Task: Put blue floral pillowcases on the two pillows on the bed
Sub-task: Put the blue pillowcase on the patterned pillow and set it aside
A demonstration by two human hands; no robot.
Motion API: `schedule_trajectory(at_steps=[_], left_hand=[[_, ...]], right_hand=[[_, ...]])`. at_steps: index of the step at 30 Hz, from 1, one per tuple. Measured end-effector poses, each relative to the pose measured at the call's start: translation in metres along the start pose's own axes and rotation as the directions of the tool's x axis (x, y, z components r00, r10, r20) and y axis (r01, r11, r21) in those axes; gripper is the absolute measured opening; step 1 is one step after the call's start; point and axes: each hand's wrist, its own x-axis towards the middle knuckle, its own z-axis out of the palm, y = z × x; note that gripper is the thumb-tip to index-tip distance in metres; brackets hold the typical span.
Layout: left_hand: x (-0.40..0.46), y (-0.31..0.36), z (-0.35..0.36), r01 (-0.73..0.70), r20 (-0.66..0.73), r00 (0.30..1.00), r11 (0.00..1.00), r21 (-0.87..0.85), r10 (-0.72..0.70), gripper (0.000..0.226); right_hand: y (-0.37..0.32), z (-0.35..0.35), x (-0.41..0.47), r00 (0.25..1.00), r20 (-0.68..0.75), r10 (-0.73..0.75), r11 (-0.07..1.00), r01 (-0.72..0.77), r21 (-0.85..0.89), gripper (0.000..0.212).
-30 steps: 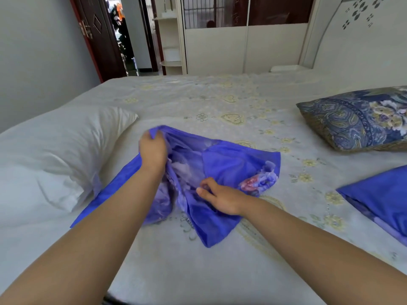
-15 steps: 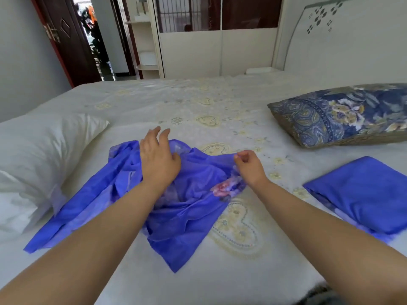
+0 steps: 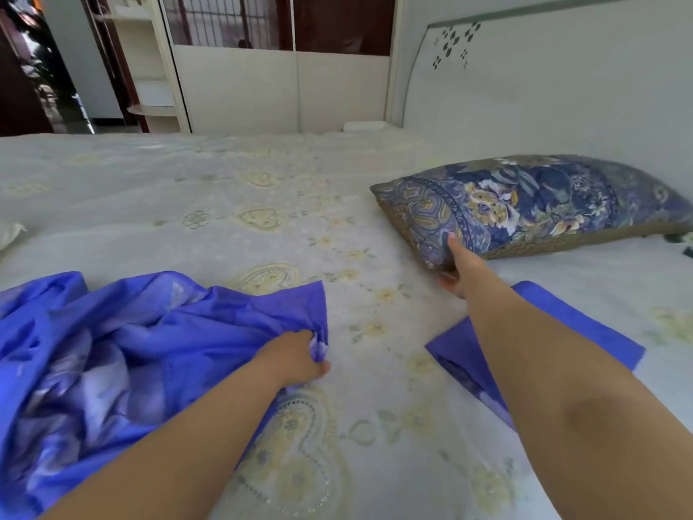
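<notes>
while the left hand [image 3: 300,356] keeps a bunched edge of the loose blue floral pillowcase [image 3: 123,354] pinched at the bed's [image 3: 232,189] near left, the right hand [image 3: 455,268] has left the cloth and now grips the patterned pillow's [image 3: 532,204] near corner by the headboard side; likely fetching it for stuffing; a folded second pillowcase [image 3: 592,332] lies under the right forearm.
</notes>
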Motion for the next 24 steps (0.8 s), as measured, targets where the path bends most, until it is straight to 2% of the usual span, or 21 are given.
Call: schedule_trajectory(at_steps=[1, 3, 5, 7, 10, 13, 14, 15, 16, 18, 19, 21, 22, 23, 24], left_hand=[[0.004, -0.001, -0.001, 0.003, 0.019, 1.000, 1.000, 0.016, -0.004, 0.031], [0.009, -0.004, 0.000, 0.009, 0.040, 0.999, 0.999, 0.037, -0.011, 0.045], [0.010, -0.006, 0.007, 0.029, 0.036, 0.999, 0.997, 0.077, -0.032, 0.059], [0.010, -0.006, 0.020, 0.069, -0.013, 0.998, 0.992, 0.108, -0.068, 0.072], [0.006, -0.008, 0.031, 0.091, -0.084, 0.993, 0.992, 0.081, -0.084, 0.081], [-0.011, -0.009, 0.024, 0.044, -0.161, 0.984, 0.978, -0.205, -0.078, 0.104], [-0.022, -0.007, 0.019, -0.003, -0.275, 0.957, 0.943, -0.332, -0.094, 0.113], [-0.031, -0.005, 0.014, -0.069, -0.432, 0.891, 0.900, -0.431, -0.139, 0.117], [-0.040, -0.004, 0.008, -0.155, -0.589, 0.787, 0.866, -0.476, -0.182, 0.116], [-0.063, -0.006, -0.006, -0.335, -0.818, 0.558, 0.864, -0.376, -0.139, 0.102], [-0.072, -0.008, -0.013, -0.395, -0.872, 0.485, 0.875, -0.281, -0.061, 0.093], [-0.083, -0.014, -0.028, -0.444, -0.888, 0.442, 0.891, -0.091, 0.130, 0.079], [-0.084, -0.016, -0.036, -0.443, -0.876, 0.453, 0.894, -0.061, 0.165, 0.071], [-0.081, -0.020, -0.043, -0.440, -0.861, 0.489, 0.892, -0.105, 0.140, 0.063], [-0.079, -0.020, -0.052, -0.439, -0.837, 0.539, 0.880, -0.184, 0.094, 0.058]], right_hand=[[0.001, 0.005, 0.008, 1.000, 0.029, 0.011, 1.000, -0.012, 0.020, 0.048], [0.001, 0.016, 0.016, 1.000, -0.023, 0.009, 0.999, -0.010, -0.036, 0.031], [0.003, 0.023, 0.031, 0.993, -0.092, -0.068, 0.981, 0.050, -0.188, 0.035], [0.002, 0.030, 0.024, 0.974, -0.086, -0.210, 0.924, 0.169, -0.344, 0.050], [0.000, 0.047, -0.040, 0.900, 0.058, -0.432, 0.814, 0.417, -0.404, 0.043], [0.009, 0.069, -0.123, 0.791, 0.321, -0.520, 0.694, 0.611, -0.381, 0.034], [0.018, 0.073, -0.150, 0.754, 0.411, -0.513, 0.649, 0.654, -0.388, 0.031], [0.028, 0.077, -0.175, 0.723, 0.484, -0.493, 0.592, 0.686, -0.423, 0.031], [0.040, 0.078, -0.198, 0.703, 0.547, -0.455, 0.525, 0.708, -0.473, 0.037], [0.062, 0.075, -0.238, 0.650, 0.656, -0.385, 0.364, 0.760, -0.539, 0.048], [0.072, 0.071, -0.248, 0.601, 0.691, -0.402, 0.283, 0.799, -0.531, 0.047], [0.085, 0.059, -0.257, 0.430, 0.691, -0.581, 0.131, 0.887, -0.442, 0.039], [0.088, 0.054, -0.252, 0.318, 0.666, -0.675, 0.027, 0.912, -0.409, 0.040], [0.087, 0.049, -0.245, 0.213, 0.644, -0.735, -0.106, 0.901, -0.420, 0.050], [0.085, 0.044, -0.231, 0.162, 0.621, -0.767, -0.220, 0.842, -0.493, 0.067]])
